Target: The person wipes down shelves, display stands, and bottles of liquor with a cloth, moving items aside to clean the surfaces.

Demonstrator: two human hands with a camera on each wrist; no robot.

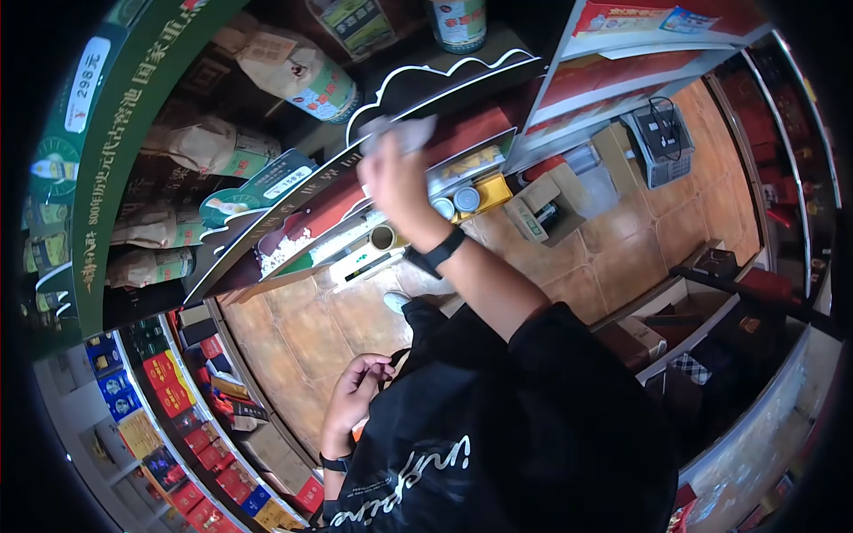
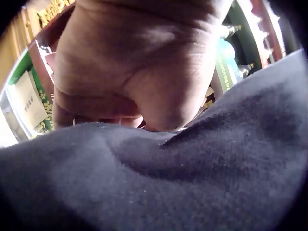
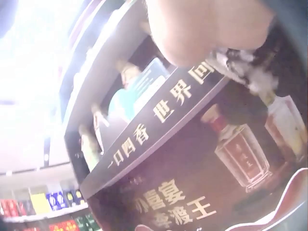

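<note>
My right hand [image 1: 395, 182] is raised to a dark display board [image 1: 293, 204] and grips a crumpled pale cloth [image 1: 407, 133] against its upper edge. The right wrist view shows the cloth [image 3: 240, 67] bunched under the hand [image 3: 207, 24], above the board [image 3: 192, 159] with its printed characters and a bottle picture. A black band [image 1: 437, 253] circles that wrist. My left hand [image 1: 355, 386] rests low against my black shirt [image 1: 498, 444], fingers loosely curled, with nothing seen in it. In the left wrist view the hand [image 2: 144, 62] presses on the shirt [image 2: 168, 183].
Paper-wrapped bottles [image 1: 293, 75] fill the shelves behind the board. Round tins [image 1: 466, 197] and a cardboard box [image 1: 538, 213] stand near a grey phone-like device [image 1: 662, 138]. Red and blue boxes [image 1: 191, 417] line a low shelf. The floor [image 1: 302, 338] is brown tile.
</note>
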